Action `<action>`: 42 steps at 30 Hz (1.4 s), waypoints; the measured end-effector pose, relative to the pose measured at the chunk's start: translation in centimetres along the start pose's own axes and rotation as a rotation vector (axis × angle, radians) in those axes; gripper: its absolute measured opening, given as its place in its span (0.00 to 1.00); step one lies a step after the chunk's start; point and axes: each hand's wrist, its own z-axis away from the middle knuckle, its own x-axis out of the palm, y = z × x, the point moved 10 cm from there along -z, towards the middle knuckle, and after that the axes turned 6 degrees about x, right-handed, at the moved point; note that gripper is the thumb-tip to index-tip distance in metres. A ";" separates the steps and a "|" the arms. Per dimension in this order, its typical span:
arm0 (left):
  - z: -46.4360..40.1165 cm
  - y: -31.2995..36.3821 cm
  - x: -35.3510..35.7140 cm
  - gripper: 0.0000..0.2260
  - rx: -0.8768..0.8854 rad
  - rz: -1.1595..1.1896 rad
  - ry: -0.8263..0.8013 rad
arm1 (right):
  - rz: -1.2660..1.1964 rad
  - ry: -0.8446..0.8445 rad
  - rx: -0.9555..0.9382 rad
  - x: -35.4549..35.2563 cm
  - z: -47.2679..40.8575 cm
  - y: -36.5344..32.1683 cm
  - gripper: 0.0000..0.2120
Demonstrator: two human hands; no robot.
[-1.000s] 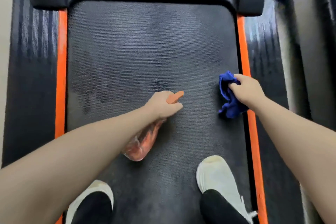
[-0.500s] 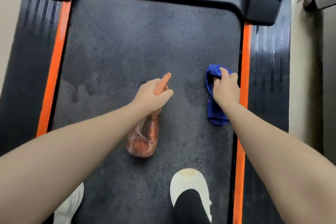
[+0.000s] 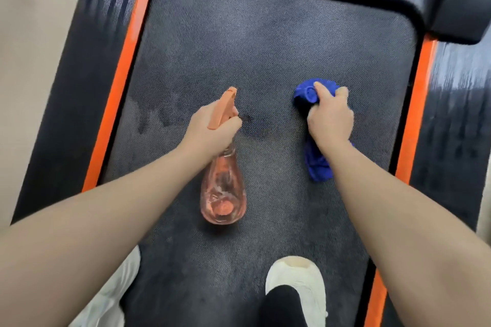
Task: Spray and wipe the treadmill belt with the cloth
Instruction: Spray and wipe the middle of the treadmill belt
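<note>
The dark textured treadmill belt (image 3: 265,42) fills the middle of the head view, with darker damp patches left of centre. My left hand (image 3: 210,130) grips the neck of an orange spray bottle (image 3: 223,188), its nozzle pointing forward over the belt. A wet dark spot lies on the belt just right of that hand. My right hand (image 3: 329,119) clutches a bunched blue cloth (image 3: 316,162) and presses it onto the belt's right half, inside the orange strip.
Orange strips (image 3: 119,79) and black side rails (image 3: 71,93) border the belt on both sides. The black motor cover (image 3: 457,2) rises at the far end. My white shoes (image 3: 297,287) stand on the belt's near part. A pale floor lies to the left.
My right hand slid the blue cloth left from the right orange strip onto the belt. The spray bottle turned to point straight ahead. The view shifted right.
</note>
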 end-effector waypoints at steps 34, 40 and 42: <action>-1.8 -4.4 -4.9 0.07 -0.023 0.322 0.021 | 0.382 -0.282 -0.793 8.5 10.0 -16.8 0.22; -1.8 -5.1 -5.0 0.08 -0.023 0.336 0.007 | 0.151 -0.096 -0.262 4.4 0.9 -13.6 0.21; -1.4 -5.2 -5.4 0.05 -0.027 0.374 0.030 | 0.218 -0.184 -0.397 5.9 4.3 -14.2 0.21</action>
